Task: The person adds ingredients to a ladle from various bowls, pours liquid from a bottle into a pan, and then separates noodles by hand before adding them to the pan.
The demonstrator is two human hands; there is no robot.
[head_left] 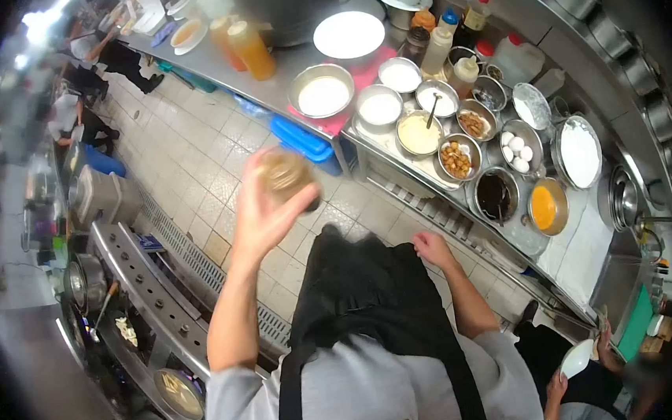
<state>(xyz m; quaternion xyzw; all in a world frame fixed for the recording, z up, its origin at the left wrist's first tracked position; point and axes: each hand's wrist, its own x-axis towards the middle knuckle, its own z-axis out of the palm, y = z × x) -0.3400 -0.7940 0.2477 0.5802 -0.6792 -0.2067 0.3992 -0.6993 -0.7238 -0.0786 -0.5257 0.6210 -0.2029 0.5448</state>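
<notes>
My black apron (350,288) hangs below me, and above it my left hand (264,219) grips a jar (282,175), thumb on one side and fingers around the other; the jar is blurred, held up over the tiled floor (212,184). My right hand (431,248) is low beside the apron, its fingers curled in. On my left is the stove (162,303), with a pan (160,382) of food. Ahead to my right, the counter (461,200) bears bowls of eggs (516,147), dark sauce (497,196) and white powder (379,109), with bottles (438,49) behind. Farther off, people (86,46) stand at the upper left.
</notes>
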